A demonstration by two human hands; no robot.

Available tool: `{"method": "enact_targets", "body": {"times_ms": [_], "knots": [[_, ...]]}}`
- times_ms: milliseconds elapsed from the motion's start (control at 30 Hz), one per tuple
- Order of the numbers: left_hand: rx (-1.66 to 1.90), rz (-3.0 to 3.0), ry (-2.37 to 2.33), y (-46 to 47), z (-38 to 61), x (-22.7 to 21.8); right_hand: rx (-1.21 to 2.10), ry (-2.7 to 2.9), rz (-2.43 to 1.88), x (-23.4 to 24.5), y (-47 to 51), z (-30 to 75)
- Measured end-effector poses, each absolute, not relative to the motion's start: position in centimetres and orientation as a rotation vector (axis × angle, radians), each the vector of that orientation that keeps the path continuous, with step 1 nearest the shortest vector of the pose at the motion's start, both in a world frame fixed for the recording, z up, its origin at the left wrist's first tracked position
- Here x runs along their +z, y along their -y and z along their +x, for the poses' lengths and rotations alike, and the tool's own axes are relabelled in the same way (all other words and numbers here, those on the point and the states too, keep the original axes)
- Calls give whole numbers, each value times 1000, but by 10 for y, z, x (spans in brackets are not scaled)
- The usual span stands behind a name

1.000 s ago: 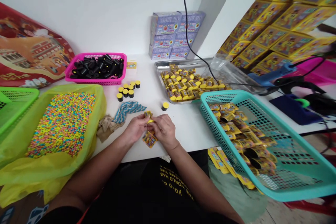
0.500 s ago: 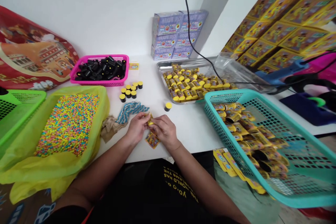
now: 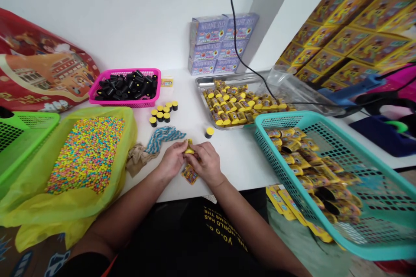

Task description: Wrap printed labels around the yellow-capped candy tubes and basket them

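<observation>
My left hand (image 3: 171, 161) and my right hand (image 3: 206, 162) meet at the front middle of the white table (image 3: 234, 156). Together they pinch a small yellow-capped tube (image 3: 188, 149) with a printed yellow wrapper round it. A loose printed wrapper (image 3: 190, 174) lies on the table just below my fingers. One capped black tube (image 3: 209, 132) stands alone a little beyond my right hand. A group of several capped black tubes (image 3: 162, 112) stands further back on the left.
A yellow bag of small multicoloured candies (image 3: 86, 153) lies left, beside a green basket (image 3: 19, 138). A pink basket (image 3: 125, 85) holds black tubes. A metal tray (image 3: 240, 104) and teal basket (image 3: 325, 173) hold wrapped tubes. A striped cloth (image 3: 159, 136) lies near my left hand.
Both hands stay together on the tube, fingers shifting slightly as they work the wrapper. The view has drifted a little; nothing else on the table moved.
</observation>
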State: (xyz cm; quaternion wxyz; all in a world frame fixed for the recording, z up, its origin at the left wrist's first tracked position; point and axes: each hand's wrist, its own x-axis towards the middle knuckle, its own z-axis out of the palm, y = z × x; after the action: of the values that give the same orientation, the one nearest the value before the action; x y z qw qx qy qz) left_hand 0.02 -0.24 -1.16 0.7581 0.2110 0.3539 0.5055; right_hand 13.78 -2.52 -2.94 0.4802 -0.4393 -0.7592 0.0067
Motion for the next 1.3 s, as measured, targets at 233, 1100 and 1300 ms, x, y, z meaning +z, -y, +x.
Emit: {"method": "enact_targets", "body": {"times_ms": [233,1100,1300], "knots": [[1154,500,-882,3,-2,-9,75,1852,-1080,-30,26,138],[1086,710,-825,6,-3,-6,431,1743,-984,-22,27,144],[1088,517,-811,1,-1,-7,112,1704,-1113,-30,29,136]]}}
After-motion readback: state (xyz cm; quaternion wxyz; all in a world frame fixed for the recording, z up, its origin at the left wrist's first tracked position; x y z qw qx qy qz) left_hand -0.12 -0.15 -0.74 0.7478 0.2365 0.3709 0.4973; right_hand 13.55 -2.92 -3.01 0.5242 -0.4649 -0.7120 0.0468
